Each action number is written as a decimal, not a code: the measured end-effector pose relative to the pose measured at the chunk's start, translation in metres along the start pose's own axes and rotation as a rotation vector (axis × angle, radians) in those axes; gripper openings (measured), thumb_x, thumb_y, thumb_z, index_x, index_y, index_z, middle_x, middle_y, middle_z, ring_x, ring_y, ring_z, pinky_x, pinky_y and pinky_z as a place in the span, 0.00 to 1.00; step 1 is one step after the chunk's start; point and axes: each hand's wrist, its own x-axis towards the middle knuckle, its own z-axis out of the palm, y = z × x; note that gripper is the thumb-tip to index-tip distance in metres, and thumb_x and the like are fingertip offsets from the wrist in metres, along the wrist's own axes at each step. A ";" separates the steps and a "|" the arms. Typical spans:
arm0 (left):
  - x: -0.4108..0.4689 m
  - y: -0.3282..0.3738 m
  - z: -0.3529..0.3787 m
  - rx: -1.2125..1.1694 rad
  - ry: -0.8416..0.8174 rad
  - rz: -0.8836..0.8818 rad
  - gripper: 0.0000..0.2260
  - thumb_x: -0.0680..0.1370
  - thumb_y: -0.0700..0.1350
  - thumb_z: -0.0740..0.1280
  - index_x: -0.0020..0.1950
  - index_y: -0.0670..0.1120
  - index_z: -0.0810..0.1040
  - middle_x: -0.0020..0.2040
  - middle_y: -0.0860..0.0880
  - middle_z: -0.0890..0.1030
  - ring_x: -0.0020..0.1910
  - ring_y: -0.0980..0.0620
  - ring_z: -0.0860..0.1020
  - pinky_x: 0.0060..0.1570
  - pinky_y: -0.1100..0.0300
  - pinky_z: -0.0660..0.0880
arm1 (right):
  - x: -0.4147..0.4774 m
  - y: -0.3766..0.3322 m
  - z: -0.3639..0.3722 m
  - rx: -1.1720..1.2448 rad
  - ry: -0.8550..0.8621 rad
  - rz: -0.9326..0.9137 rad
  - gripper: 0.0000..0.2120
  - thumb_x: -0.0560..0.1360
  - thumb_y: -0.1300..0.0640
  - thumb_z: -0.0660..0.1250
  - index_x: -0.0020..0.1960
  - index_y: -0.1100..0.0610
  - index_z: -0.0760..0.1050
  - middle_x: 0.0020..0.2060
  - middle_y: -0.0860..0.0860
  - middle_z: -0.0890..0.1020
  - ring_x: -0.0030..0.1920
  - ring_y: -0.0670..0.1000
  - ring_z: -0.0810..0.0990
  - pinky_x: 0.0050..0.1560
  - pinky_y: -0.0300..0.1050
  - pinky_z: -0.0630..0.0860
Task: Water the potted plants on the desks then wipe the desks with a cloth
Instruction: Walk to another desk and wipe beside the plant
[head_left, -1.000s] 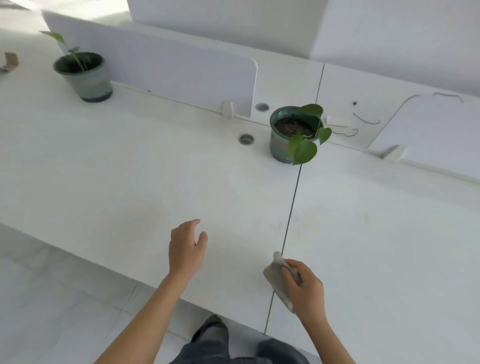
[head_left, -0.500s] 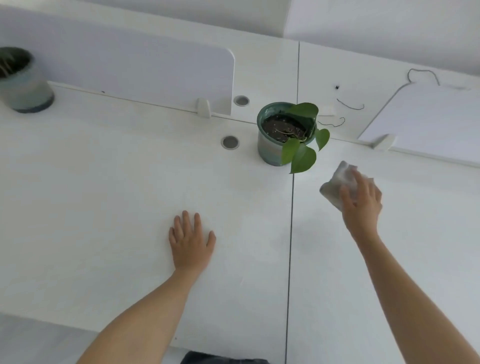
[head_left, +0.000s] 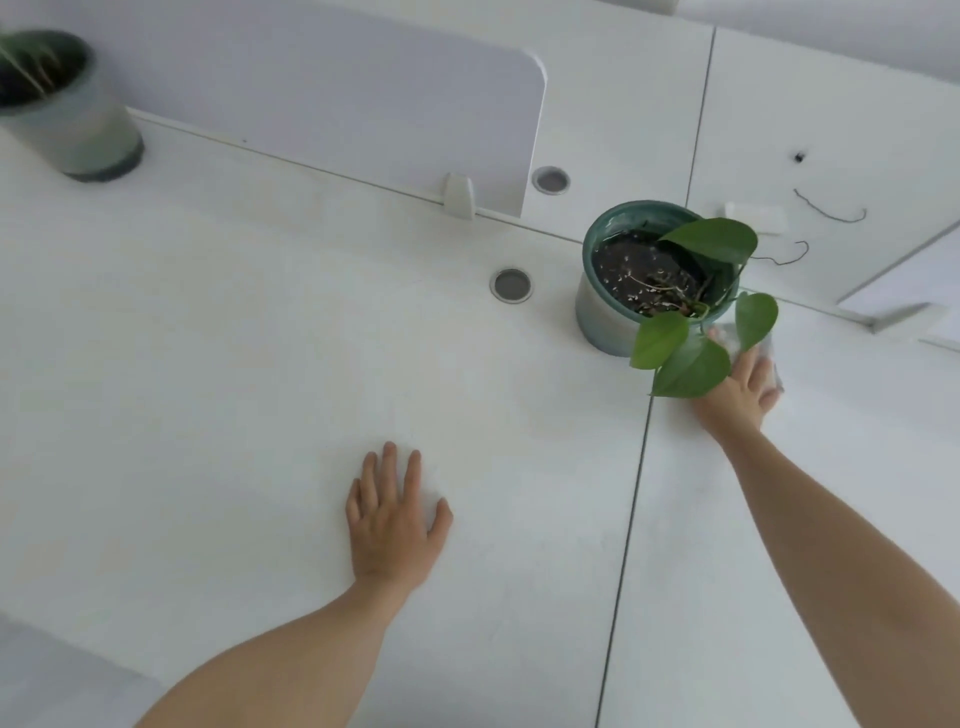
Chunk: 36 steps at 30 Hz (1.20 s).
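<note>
The cloth (head_left: 773, 358), pale and blurred, lies on the right-hand worktop (head_left: 691, 597) just beside the foot of the green-glazed plant pot (head_left: 602, 317), under its hanging leaves (head_left: 691, 364). The right grip (head_left: 740, 392) rests flat on top of the cloth, fingers stretched forward and released rather than curled round it, pressing it to the surface; the leaves cover some of the fingers, so how those lie cannot be told. The left grip (head_left: 392, 525) is well apart on the left-hand worktop (head_left: 208, 389), palm down, fingers straight and slightly spread, holding nothing. A thin dark seam (head_left: 634, 493) runs between the two white worktops, and the pot stands at its far end, dark soil showing inside. Near the pot on the left a round grey cable grommet (head_left: 511, 285) is set into the surface, with a second grommet (head_left: 550, 181) farther back. A pale divider panel (head_left: 337, 104) stands upright along the back edge, held by a small clip (head_left: 458, 195). A second plant pot (head_left: 72, 130), grey with a dark base, sits at the far left by the panel. Beyond the seam, thin dark bits of wire (head_left: 831, 213) and a small white block (head_left: 753, 215) lie on the far worktop. Pale floor (head_left: 52, 675) shows at the lower left.
</note>
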 end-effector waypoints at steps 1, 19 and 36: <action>0.000 0.000 0.000 0.004 -0.002 -0.003 0.25 0.68 0.55 0.55 0.61 0.46 0.72 0.62 0.39 0.77 0.59 0.37 0.77 0.57 0.50 0.59 | 0.001 0.001 0.001 -0.011 -0.003 -0.011 0.30 0.74 0.43 0.52 0.73 0.40 0.43 0.76 0.54 0.40 0.74 0.57 0.36 0.71 0.61 0.37; -0.001 0.000 0.006 -0.015 0.078 -0.016 0.25 0.69 0.55 0.55 0.62 0.46 0.72 0.63 0.40 0.77 0.60 0.39 0.75 0.56 0.47 0.73 | -0.099 -0.085 0.062 -0.149 -0.058 -0.600 0.35 0.68 0.32 0.33 0.73 0.40 0.49 0.76 0.54 0.45 0.75 0.59 0.41 0.71 0.59 0.42; 0.000 -0.003 0.007 -0.017 0.120 -0.013 0.25 0.69 0.55 0.54 0.64 0.47 0.67 0.64 0.39 0.76 0.64 0.43 0.63 0.58 0.49 0.59 | -0.118 -0.098 0.086 -0.304 -0.030 -0.982 0.24 0.76 0.37 0.41 0.67 0.40 0.63 0.71 0.58 0.66 0.71 0.65 0.61 0.65 0.67 0.62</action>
